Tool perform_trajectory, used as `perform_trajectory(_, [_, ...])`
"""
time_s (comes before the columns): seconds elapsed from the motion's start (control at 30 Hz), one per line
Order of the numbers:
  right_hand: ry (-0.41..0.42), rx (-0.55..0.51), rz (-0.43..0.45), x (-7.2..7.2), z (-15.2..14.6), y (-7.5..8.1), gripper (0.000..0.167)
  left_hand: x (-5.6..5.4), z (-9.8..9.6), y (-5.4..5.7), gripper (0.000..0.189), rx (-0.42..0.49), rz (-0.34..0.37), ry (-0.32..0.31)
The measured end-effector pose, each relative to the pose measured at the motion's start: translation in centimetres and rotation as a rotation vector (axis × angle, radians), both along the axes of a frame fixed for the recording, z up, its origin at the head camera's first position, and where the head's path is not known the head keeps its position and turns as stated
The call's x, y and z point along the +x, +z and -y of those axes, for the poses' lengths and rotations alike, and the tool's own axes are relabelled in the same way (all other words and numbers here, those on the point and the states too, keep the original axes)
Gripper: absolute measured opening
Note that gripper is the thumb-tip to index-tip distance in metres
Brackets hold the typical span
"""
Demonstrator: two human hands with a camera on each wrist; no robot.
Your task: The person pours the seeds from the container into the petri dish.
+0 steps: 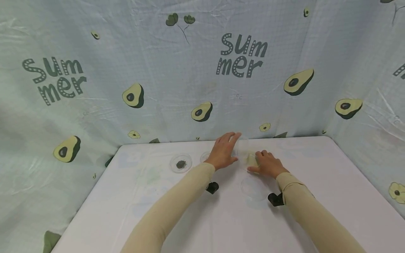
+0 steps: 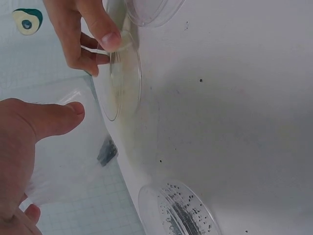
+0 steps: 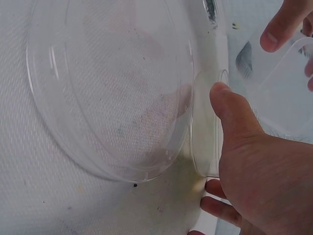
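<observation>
My right hand (image 1: 268,166) grips a clear petri dish (image 2: 131,83) with a pale yellowish tint, thumb on its face and fingers round the far rim. Close by, my left hand (image 1: 223,151) is raised and holds a see-through plastic container (image 2: 63,147) between thumb and fingers; its full shape is hard to make out. A clear round dish or lid (image 1: 254,188) lies in front of my right hand. To the left, a petri dish (image 1: 173,164) with dark grains (image 1: 181,164) rests on the table. Another clear dish (image 1: 204,156) is partly hidden behind my left hand.
The white table (image 1: 152,196) ends at a hanging sheet (image 1: 171,70) printed with avocados, just behind my hands. A few dark specks (image 2: 200,80) are scattered on the tabletop. Black wrist mounts (image 1: 212,187) stick out under both forearms.
</observation>
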State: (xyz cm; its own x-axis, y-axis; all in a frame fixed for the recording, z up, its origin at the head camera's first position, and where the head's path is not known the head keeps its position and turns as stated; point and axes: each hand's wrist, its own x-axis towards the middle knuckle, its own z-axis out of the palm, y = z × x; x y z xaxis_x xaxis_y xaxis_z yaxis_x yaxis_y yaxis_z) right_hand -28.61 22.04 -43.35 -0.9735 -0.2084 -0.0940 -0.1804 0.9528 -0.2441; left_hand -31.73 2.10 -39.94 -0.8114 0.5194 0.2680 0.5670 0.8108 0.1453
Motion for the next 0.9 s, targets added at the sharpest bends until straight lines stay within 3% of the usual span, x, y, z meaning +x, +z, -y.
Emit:
perform_trajectory(0.37, [-0.021, 0.0, 0.02, -0.23, 0.05, -0.24, 0.078, -0.78, -0.46, -0.54, 0.091, -0.055, -0.066, -0.032])
perform_trajectory(0.9, [-0.026, 0.018, 0.017, -0.4, 0.08, -0.25, 0.079, -1.02, -1.05, -0.89, 0.091, -0.147, -0.146, -0.112])
